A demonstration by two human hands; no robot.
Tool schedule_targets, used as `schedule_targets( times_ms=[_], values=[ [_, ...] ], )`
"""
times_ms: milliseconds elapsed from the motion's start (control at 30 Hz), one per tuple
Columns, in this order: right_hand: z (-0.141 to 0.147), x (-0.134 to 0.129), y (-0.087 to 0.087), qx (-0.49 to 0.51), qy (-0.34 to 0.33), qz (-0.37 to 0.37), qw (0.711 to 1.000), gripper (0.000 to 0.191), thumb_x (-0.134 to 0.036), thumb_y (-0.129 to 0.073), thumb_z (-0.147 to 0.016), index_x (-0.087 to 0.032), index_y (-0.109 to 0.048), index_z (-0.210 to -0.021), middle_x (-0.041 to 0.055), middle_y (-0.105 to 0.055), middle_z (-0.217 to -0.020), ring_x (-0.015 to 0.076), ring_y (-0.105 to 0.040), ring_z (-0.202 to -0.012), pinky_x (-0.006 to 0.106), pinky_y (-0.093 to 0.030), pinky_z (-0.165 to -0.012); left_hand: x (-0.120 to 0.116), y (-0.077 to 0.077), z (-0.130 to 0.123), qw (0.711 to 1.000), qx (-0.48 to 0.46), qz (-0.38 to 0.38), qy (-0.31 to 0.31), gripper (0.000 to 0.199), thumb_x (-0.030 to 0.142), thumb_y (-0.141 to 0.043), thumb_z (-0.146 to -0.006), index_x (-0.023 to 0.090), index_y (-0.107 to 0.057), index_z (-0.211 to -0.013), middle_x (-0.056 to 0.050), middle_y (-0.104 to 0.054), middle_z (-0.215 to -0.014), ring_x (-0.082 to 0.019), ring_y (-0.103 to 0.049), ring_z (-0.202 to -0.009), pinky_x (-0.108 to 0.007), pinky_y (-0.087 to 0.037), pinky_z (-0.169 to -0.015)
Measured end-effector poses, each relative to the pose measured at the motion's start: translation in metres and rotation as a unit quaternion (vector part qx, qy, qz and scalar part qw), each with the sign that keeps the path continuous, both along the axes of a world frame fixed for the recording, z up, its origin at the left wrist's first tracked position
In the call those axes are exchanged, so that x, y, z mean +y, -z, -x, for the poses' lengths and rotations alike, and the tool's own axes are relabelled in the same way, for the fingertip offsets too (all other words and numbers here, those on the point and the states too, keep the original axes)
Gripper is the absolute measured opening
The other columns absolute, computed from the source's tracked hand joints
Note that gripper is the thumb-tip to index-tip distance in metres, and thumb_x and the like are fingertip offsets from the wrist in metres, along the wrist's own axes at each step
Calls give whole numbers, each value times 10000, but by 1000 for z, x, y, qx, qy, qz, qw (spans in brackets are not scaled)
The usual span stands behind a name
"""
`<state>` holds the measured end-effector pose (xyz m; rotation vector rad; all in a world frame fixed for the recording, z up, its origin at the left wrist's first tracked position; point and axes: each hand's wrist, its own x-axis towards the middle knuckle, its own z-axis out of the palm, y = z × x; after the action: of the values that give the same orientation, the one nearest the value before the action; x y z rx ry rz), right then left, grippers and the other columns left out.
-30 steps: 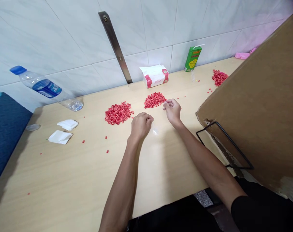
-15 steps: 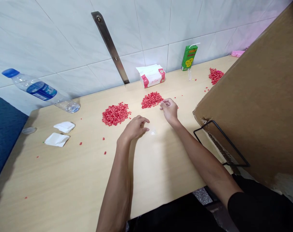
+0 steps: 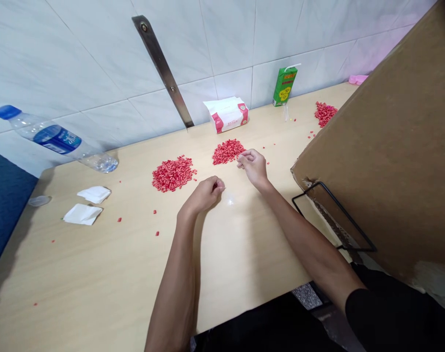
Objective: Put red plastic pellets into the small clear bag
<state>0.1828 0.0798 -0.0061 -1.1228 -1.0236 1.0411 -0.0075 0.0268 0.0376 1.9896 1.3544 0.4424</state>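
Head view: the left hand (image 3: 205,193) is curled into a loose fist, knuckles up, near the left heap of red plastic pellets (image 3: 173,174); whether anything is enclosed in it cannot be told. The right hand (image 3: 253,166) is held almost closed, its fingertips (image 3: 240,158) pinched together just beside the middle heap (image 3: 228,151), and no pellet can be made out between them. A third heap (image 3: 325,113) is partly screened by a cardboard box (image 3: 384,146), and stray pellets are scattered across the counter (image 3: 244,244). A tissue pack (image 3: 227,115) and a juice carton (image 3: 284,86) are placed against the tiled wall (image 3: 98,58).
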Motion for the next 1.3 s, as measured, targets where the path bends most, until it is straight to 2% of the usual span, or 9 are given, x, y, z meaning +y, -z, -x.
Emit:
schedule_targets(
  times_ms=[133,200,333,467,567,733,933,1300],
  values=[
    [3,-5,-9,128,-128,27,983,318,-387,-784,-701,-166,-586,-817,35,-702,-772,139,-668,-629,240,-515,-581,-1,-3,-1,996,-76,3,-40,107,276,-502,-843,178,-538,-816,-32,-643,-847,-160,-565,-772,-280,-442,-730],
    [3,-8,-11,162,-179,46,969,359,-415,-819,-672,-162,-604,-806,41,-714,-783,138,-676,-636,237,-528,-589,0,-4,-1,992,-112,0,-62,128,294,-540,-829,169,-565,-844,-36,-642,-856,-159,-572,-781,-277,-443,-728],
    [4,-13,-13,183,-254,68,947,391,-459,-835,-664,-154,-627,-795,34,-714,-752,131,-673,-611,222,-527,-566,0,-9,-4,975,-204,-12,-91,239,305,-632,-791,162,-605,-981,-33,-650,-844,-157,-611,-798,-271,-456,-749],
    [7,-16,-12,176,-306,73,933,411,-482,-830,-673,-142,-633,-791,36,-707,-727,128,-664,-583,218,-523,-550,-1,-13,-8,959,-239,-48,-141,268,302,-657,-781,168,-614,-1009,-26,-659,-820,-151,-618,-775,-257,-454,-722],
    [9,-17,-12,167,-323,71,929,421,-496,-822,-683,-136,-632,-789,34,-703,-726,129,-662,-577,220,-519,-541,-1,-13,-11,953,-246,-69,-164,272,290,-651,-784,173,-611,-1026,-16,-656,-799,-144,-611,-750,-251,-450,-710],
    [11,-15,-9,155,-319,65,932,428,-476,-834,-678,-122,-615,-775,28,-684,-699,124,-641,-547,215,-491,-499,0,-8,-15,948,-258,-94,-161,259,263,-640,-790,175,-619,-1034,-6,-647,-781,-129,-598,-715,-242,-446,-695],
    [12,-14,-5,162,-326,33,931,390,-441,-812,-726,-123,-596,-788,28,-684,-719,117,-644,-574,216,-503,-536,0,-7,-20,941,-290,-60,-167,254,226,-633,-754,159,-606,-997,-4,-647,-737,-130,-602,-682,-244,-446,-678],
    [15,-14,-3,123,-324,4,938,396,-474,-797,-732,-123,-620,-781,19,-665,-686,113,-621,-539,216,-482,-491,2,-3,-21,932,-318,-22,-170,293,242,-651,-713,143,-595,-984,-8,-645,-721,-132,-599,-658,-246,-456,-653]
  ],
)
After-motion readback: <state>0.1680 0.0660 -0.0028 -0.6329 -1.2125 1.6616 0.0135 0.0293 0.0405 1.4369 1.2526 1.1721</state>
